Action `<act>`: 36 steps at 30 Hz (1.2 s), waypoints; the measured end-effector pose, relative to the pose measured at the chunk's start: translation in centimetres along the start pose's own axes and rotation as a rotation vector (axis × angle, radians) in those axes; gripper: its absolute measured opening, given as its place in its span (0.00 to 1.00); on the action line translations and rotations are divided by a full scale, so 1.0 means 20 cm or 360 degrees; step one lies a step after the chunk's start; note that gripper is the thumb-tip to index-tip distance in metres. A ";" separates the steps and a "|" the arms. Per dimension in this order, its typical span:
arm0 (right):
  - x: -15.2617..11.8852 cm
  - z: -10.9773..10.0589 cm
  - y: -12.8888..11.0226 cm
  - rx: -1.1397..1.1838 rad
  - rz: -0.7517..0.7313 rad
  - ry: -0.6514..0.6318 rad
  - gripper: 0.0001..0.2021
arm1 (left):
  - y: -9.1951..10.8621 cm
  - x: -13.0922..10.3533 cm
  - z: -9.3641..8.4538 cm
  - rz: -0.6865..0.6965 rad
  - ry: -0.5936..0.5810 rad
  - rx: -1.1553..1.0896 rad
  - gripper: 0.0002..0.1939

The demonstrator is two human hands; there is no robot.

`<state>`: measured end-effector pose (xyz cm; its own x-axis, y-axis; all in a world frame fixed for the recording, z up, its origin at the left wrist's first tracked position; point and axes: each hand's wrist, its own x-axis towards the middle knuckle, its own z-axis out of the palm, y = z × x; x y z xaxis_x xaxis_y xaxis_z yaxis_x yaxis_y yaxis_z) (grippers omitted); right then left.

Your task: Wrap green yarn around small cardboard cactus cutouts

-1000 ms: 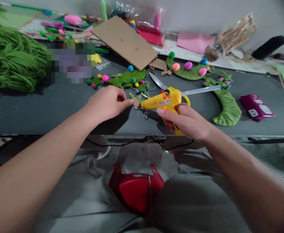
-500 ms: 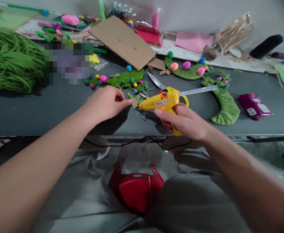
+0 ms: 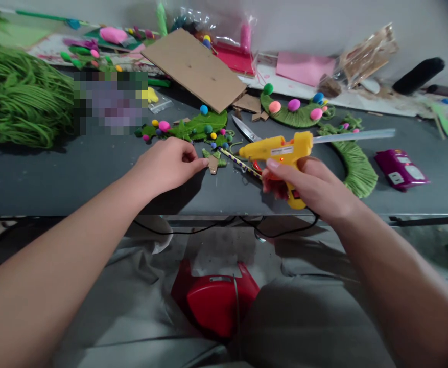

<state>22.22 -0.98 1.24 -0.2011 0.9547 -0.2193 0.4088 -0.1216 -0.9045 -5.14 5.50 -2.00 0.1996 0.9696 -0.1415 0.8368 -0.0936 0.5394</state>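
Note:
My left hand pinches a small cardboard star, partly wrapped in green yarn, low over the grey table. Wrapped round a yellow hot glue gun, my right hand holds it with the nozzle pointing left, apart from the star. A clear glue stick juts from the gun's back, and a small orange light shows on its side. Behind the gun lie scissors, their handles mostly hidden, and a patterned pencil-like stick. Green leaf-like pieces with coloured pom-poms lie just beyond the star.
A large heap of green yarn lies at left. A cardboard sheet rests at the back. Yarn-wrapped crescents and a purple packet are on the right. The gun's black cord hangs below the table edge, above a red stool.
My right hand has drawn the glue gun right and slightly up, away from the star. More of the star and the patterned stick now shows. My left hand has stayed almost still.

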 end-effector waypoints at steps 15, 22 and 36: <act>0.16 -0.35 0.25 -0.0880 0.0183 0.0860 0.24 | 0.00 -0.01 -0.04 -0.0007 0.0035 0.0006 0.21; 0.11 -0.35 0.24 -0.1050 0.0269 0.0814 0.24 | -0.01 -0.02 -0.08 -0.0028 0.0020 -0.0089 0.16; -0.21 -0.14 0.03 -0.1426 0.0013 0.0832 0.23 | 0.01 0.00 -0.01 -0.0002 -0.0116 -0.0192 0.18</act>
<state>25.78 -4.22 2.66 0.1288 0.9794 0.1554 0.9635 -0.0865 -0.2533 -5.01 5.51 -1.66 0.2387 0.9503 -0.1997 0.7708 -0.0603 0.6343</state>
